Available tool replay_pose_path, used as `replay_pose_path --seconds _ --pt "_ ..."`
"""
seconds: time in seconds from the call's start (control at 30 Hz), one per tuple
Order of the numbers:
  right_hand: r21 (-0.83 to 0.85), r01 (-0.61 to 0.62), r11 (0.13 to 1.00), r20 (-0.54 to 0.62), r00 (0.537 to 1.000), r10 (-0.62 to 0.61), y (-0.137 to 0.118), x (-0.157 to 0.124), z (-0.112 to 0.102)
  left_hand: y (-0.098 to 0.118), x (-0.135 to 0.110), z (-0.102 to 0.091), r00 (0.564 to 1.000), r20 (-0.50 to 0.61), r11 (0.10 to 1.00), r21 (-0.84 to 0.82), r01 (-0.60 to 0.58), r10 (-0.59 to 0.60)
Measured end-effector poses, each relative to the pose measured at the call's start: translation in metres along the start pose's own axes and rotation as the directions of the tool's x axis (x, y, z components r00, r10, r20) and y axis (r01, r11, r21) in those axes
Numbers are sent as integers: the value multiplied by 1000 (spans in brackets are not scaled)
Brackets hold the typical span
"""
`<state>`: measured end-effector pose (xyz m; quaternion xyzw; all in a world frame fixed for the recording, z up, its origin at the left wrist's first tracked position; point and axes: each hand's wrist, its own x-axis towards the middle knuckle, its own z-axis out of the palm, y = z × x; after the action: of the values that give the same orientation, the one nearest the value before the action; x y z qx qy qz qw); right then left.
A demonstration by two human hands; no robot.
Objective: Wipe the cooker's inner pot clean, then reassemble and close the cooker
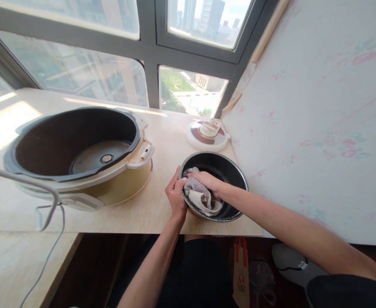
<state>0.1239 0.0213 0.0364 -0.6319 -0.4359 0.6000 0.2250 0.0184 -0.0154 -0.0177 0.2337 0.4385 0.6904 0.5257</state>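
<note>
A black inner pot (231, 171) sits on the pale wooden counter (162, 141) near the right wall. My left hand (176, 194) is closed on the pot's left rim. My right hand (207, 180) reaches inside the pot and presses a grey and cream cloth (202, 197) against its inner wall, fingers curled over the cloth. To the left stands the open cream cooker body (79, 156) with its dark empty cavity.
A round white and red lid (207, 134) lies behind the pot by the window. A white cord (43, 205) hangs off the counter's front left. Below the counter are a paper bag (241, 278) and a white object (287, 261). The patterned wall (319, 119) bounds the right.
</note>
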Motion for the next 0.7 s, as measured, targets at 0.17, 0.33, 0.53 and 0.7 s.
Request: replay_pose_path --seconds 0.17,0.33,0.53,0.7 --pt "456 -164 874 32 985 168 -11 6 2 1 -2 -1 1000 30 1000 -13 5 -4" --pt "470 -54 881 -103 988 116 -18 16 -6 1 0 -4 998 70 1000 -22 -4 6" --pt "377 61 924 -176 984 7 -2 8 0 1 -2 -3 997 80 999 -34 15 -12" --pt "346 80 935 -33 997 -73 0 -17 9 5 -8 6 1000 29 997 -81 -1 3"
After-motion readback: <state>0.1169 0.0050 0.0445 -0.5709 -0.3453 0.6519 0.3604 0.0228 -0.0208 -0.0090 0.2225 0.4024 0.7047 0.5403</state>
